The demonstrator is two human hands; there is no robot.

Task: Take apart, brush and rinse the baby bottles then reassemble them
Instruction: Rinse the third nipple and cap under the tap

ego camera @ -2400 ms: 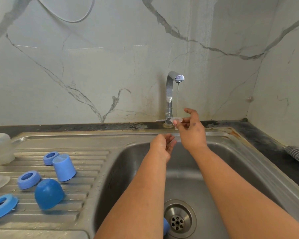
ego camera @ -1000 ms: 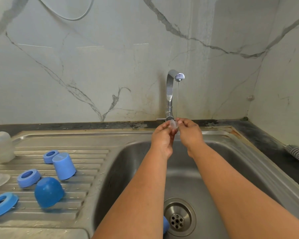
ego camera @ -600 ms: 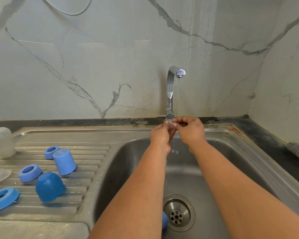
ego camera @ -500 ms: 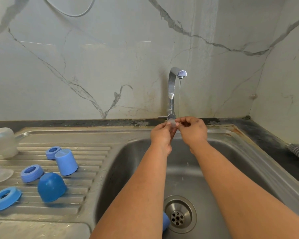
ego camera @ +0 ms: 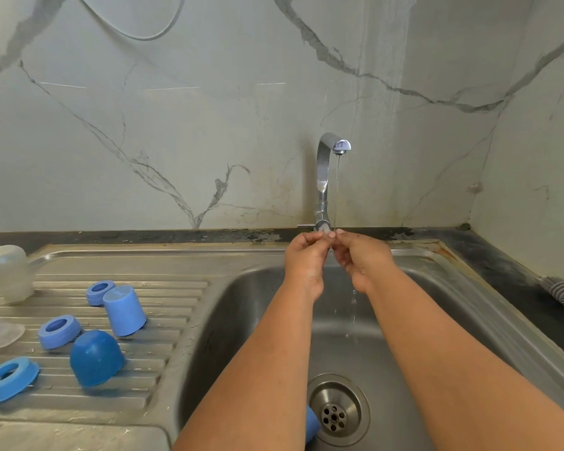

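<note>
Both hands meet under the thin stream from the tap [ego camera: 334, 148]. My left hand [ego camera: 306, 258] and my right hand [ego camera: 360, 255] pinch a small clear bottle teat [ego camera: 324, 228] between their fingertips; most of it is hidden. On the drainboard [ego camera: 163, 307] at left lie several blue parts: a pale blue cap [ego camera: 124, 310], a darker blue dome cap [ego camera: 95, 358] and three blue collar rings [ego camera: 59, 330], [ego camera: 100, 289], [ego camera: 9, 382]. A clear bottle [ego camera: 5, 271] stands at far left, with a clear teat [ego camera: 4, 332] in front of it.
The steel sink basin [ego camera: 388, 346] has a drain [ego camera: 337, 406] at the front, with a blue part [ego camera: 311, 421] beside it, partly hidden by my left forearm. A bottle brush [ego camera: 560, 291] lies on the dark counter at right. A marble wall stands behind.
My left hand has come up from below to join the right on the clear teat. Both hands have stayed under the stream since, shifting only slightly.
</note>
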